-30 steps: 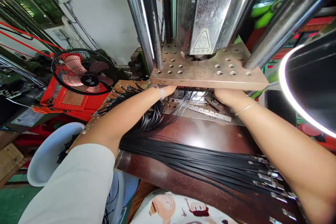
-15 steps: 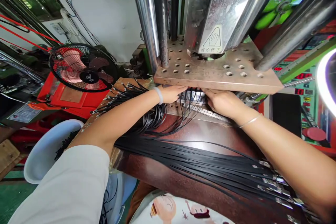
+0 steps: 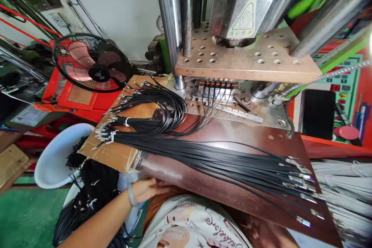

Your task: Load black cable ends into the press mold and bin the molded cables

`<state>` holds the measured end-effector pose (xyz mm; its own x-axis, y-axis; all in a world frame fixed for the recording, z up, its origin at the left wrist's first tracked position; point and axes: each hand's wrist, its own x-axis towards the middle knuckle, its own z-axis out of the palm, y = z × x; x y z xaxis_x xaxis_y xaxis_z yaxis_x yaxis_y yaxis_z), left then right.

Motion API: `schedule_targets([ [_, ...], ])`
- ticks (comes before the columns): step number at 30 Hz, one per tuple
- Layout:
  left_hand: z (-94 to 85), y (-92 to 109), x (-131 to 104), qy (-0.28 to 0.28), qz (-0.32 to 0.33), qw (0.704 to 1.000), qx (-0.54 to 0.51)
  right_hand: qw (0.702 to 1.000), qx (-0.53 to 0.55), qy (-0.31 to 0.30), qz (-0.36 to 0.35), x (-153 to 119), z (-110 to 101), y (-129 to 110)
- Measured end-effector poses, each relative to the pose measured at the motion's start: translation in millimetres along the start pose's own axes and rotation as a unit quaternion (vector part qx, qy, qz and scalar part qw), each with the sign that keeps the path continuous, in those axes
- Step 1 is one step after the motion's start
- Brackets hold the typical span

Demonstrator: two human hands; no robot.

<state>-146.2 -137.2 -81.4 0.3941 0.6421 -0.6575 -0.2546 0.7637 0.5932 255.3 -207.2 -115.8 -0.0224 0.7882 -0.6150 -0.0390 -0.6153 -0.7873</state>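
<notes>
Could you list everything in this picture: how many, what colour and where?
Press: 1, silver and brown, back centre
Sticker: 1, yellowish, on the press
Table: 1, red-brown, centre
Cables: too many to count, black, mostly on the table and lower left
Cardboard: 1, tan, table's left end
Metal strip: 1, silver, press base
Fan: 1, black and pink, left
Basins: at least 2, pale, lower left
Phone: 1, black, right
Panel: 1, green, behind the phone
Strands: many, whitish, lower right
Floor: 1, green, lower left
Garment: 1, white with print, bottom centre
Left hand: 1, bare, fingers at table's near edge
Right hand: 1, bare, blurred, lower right
</notes>
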Motion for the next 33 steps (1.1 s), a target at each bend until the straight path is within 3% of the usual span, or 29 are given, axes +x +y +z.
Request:
schedule_targets([
  [1,1.5,-11,9,0.048,0.051,0.996,-0.051,0.998,0.056,0.026,-0.012,10,4,-3],
  [3,9.9,-24,24,0.108,0.095,0.984,-0.108,0.99,0.121,0.064,-0.042,24,11,-7],
  [9,28.7,-32,50,0.305,0.168,0.926,-0.146,0.983,0.122,0.09,-0.106,34,21,0],
  [13,28.8,-31,56,0.306,0.175,0.918,-0.18,0.971,0.176,0.109,-0.119,38,16,9],
  [19,29.7,-29,55,0.295,0.163,0.899,-0.28,0.923,0.328,0.156,-0.128,45,11,25],
  [22,30.0,-28,56,0.296,0.163,0.893,-0.297,0.919,0.344,0.146,-0.123,47,8,25],
  [25,32.0,-26,57,0.288,0.164,0.898,-0.288,0.934,0.299,0.134,-0.141,49,10,20],
  [27,34.4,-27,53,0.265,0.176,0.931,-0.179,0.955,0.209,0.116,-0.178,45,14,18],
  [29,37.0,-26,42,0.215,0.197,0.955,0.054,0.967,0.115,0.097,-0.207,31,19,17],
  [31,40.0,-20,23,0.147,0.206,0.933,0.257,0.97,0.025,0.066,-0.233,9,22,10],
  [33,45.1,-4,1,0.007,0.268,0.864,0.426,0.939,-0.11,0.006,-0.325,-15,18,-13],
])
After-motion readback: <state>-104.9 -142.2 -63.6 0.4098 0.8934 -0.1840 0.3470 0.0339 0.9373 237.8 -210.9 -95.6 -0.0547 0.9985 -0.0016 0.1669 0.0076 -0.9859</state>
